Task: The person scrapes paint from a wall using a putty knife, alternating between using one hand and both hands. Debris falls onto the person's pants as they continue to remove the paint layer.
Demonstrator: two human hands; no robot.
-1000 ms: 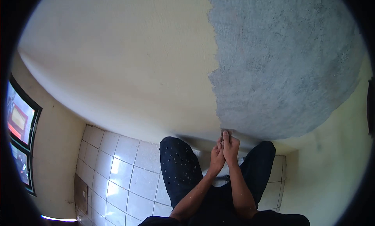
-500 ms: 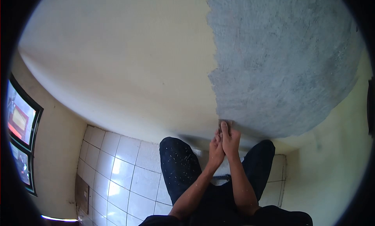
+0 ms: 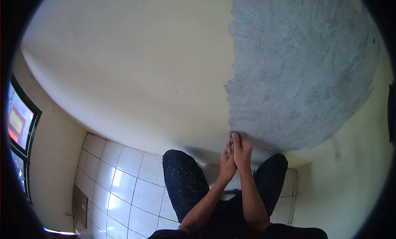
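Both of my hands are together low on the wall, where cream paint [image 3: 144, 74] meets a bare grey patch [image 3: 288, 74] along a ragged edge. My right hand [image 3: 242, 154] is closed around a small flat scraper [image 3: 241, 134], its thumb stretched up along the blade. Only a bit of the brownish blade shows, against the wall at the edge of the paint; the handle is hidden. Closed beside it, my left hand [image 3: 227, 166] presses its fingers to the same scraper from the left.
My knees, in dark trousers [image 3: 183, 177] sprinkled with pale flakes, flank my forearms close to the wall. White floor tiles [image 3: 128, 183] lie to the left. A dark-framed window [image 3: 25, 131] is at far left, and a side wall [image 3: 346, 185] stands at right.
The view has shifted slightly, so the wall patch appears a little farther right and lower. Both hands keep their hold on the scraper at the paint edge.
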